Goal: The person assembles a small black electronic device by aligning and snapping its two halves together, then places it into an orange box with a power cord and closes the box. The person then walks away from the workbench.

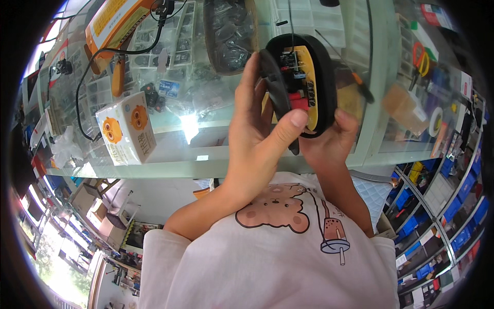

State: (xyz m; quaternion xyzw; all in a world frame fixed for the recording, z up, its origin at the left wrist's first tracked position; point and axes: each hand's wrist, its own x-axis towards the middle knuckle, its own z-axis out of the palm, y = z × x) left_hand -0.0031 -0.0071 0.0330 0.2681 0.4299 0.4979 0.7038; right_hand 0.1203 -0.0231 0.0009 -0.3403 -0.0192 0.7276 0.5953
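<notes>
Holding black case [326,77], both hands [259,133] (right one [328,146] partly hidden)

The left hand [253,131] is turned on edge, its fingers [250,80] reaching up and away from the body, held close together in a gentle hold. Its thumb [293,123] stretches out to the right of those fingers and lower, nail showing. Below the fingers, the left forearm [208,208] slants down toward a bent elbow. The right hand [329,144] sits right of the left fingers and lower, cupped in a hold, its thumb [346,122] raised and its other fingers mostly hidden. Beneath it, the right forearm [347,190] angles down and outward.
</notes>
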